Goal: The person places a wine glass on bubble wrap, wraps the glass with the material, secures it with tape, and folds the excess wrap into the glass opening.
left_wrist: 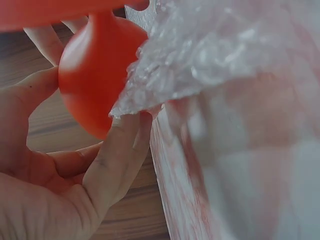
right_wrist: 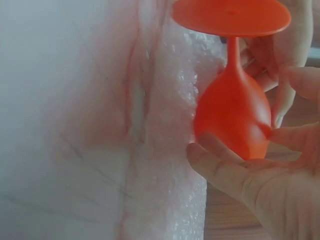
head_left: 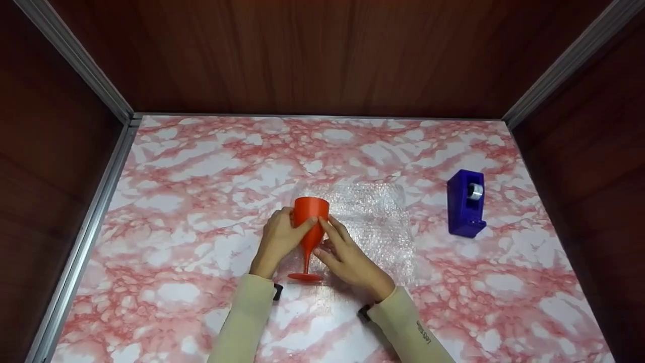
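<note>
An orange plastic goblet (head_left: 311,209) lies between both hands, its rim toward the back and its round foot (head_left: 305,277) toward the person. From the left, my left hand (head_left: 280,234) grips the bowl, thumb across the upper side and fingers curled behind it. My right hand (head_left: 354,261) holds the bowl from the right. In the right wrist view, right-hand fingers (right_wrist: 220,167) curve along the bowl, with the stem and foot in plain sight. Under and to the right of the goblet spreads a sheet of clear bubble wrap (head_left: 385,222), which also shows in the left wrist view.
A blue tape dispenser (head_left: 464,204) with a roll of tape stands on the right of the red-and-white marbled tabletop (head_left: 201,166). Dark wood panels (head_left: 322,55) with metal edging enclose the table at the back and sides.
</note>
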